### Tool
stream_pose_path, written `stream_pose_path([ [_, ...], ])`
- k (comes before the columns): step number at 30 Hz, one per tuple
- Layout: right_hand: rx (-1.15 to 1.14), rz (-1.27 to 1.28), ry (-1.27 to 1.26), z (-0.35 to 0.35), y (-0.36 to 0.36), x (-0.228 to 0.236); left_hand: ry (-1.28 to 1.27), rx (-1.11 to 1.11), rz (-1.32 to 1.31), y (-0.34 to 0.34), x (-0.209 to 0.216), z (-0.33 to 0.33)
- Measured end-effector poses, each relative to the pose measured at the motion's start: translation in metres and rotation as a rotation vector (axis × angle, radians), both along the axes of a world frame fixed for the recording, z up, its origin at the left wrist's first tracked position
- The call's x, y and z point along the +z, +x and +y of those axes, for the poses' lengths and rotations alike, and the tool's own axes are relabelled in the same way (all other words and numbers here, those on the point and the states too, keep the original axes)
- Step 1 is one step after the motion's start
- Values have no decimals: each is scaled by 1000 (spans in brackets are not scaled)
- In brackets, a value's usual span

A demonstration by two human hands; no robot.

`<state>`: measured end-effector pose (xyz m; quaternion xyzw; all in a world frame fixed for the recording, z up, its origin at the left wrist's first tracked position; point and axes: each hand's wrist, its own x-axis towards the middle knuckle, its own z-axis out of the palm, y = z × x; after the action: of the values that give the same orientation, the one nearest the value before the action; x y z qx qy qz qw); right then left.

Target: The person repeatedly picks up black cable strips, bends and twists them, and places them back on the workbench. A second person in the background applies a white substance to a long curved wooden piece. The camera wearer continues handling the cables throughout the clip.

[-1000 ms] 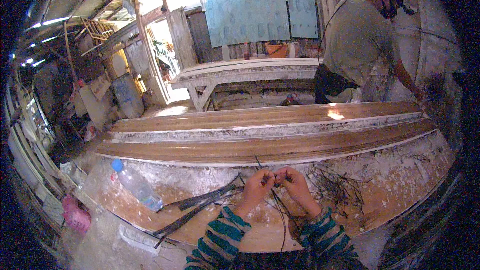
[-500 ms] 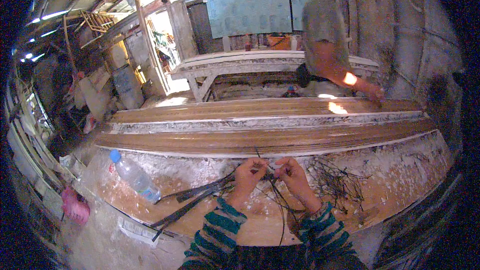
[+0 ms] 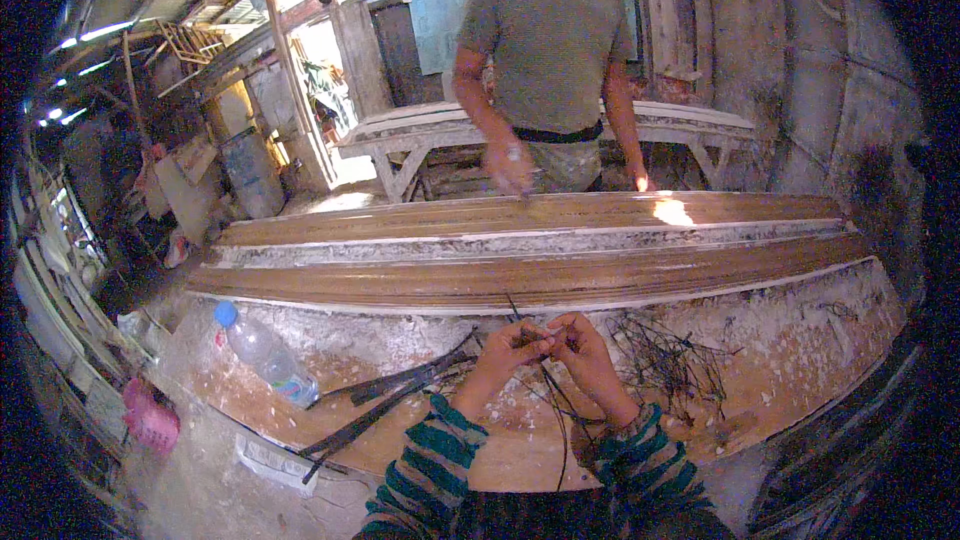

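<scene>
My left hand [image 3: 500,355] and my right hand [image 3: 588,358] meet above the near part of the table. Both pinch a thin black strip [image 3: 514,307], whose short end pokes up past my left fingers. Below the hands a long dark strand [image 3: 562,440] hangs toward the table's front edge. Left of my left hand lies a bundle of flat black strips [image 3: 375,402], fanning out toward the lower left. A tangle of fine black strands [image 3: 685,370] is heaped just right of my right hand.
A clear plastic bottle with a blue cap [image 3: 262,352] lies at the left. Two long brown grooved panels [image 3: 400,280] cross the table beyond my hands. Behind them stands a co-worker [image 3: 545,50], one hand over the far panel. A pink basket [image 3: 150,418] is at lower left.
My hands have drawn closer, their fingertips now touching around the strip. The co-worker has moved from the right to the middle behind the far panel.
</scene>
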<state>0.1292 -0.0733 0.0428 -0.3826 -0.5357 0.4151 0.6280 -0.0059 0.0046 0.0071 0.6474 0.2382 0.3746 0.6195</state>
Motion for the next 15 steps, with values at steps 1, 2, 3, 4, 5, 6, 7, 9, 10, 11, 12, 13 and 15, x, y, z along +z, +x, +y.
stream_pose_path([
  [1, 6, -1, -3, -1, -1, 3, -21, -6, -3, 0, -1, 1],
  [2, 13, -3, -6, -2, -2, 5, -37, -6, -16, 0, -2, 1],
  [3, 19, -2, -18, -3, -2, 7, -54, -5, -29, 0, -2, 2],
  [4, 25, -1, -31, -4, -2, 8, -71, -4, -43, 0, -2, 2],
  [5, 39, -12, -36, -4, -3, 9, -82, 11, -36, -1, -3, 1],
  [6, 24, -29, -53, -5, -3, 8, -93, 25, -29, -1, -2, 1],
  [7, 18, -57, -62, -5, -3, 7, -103, 41, -23, -2, -1, 1],
  [9, 13, -53, -69, -4, -2, 4, 8, 43, -14, -6, 1, 0],
  [10, 14, -19, -68, -3, -3, 1, 83, 34, -36, -8, 3, 0],
  [11, -3, 9, -112, -2, -4, -1, 46, 41, -16, -8, 4, 1],
  [12, 23, 8, -48, 0, -3, -3, 27, 36, -25, -7, 5, 1],
  [13, 31, -2, -32, 1, -3, -6, 6, 29, -34, -6, 6, 1],
  [15, 50, 10, -16, 2, -1, -10, 16, 74, -35, -7, 6, -1],
])
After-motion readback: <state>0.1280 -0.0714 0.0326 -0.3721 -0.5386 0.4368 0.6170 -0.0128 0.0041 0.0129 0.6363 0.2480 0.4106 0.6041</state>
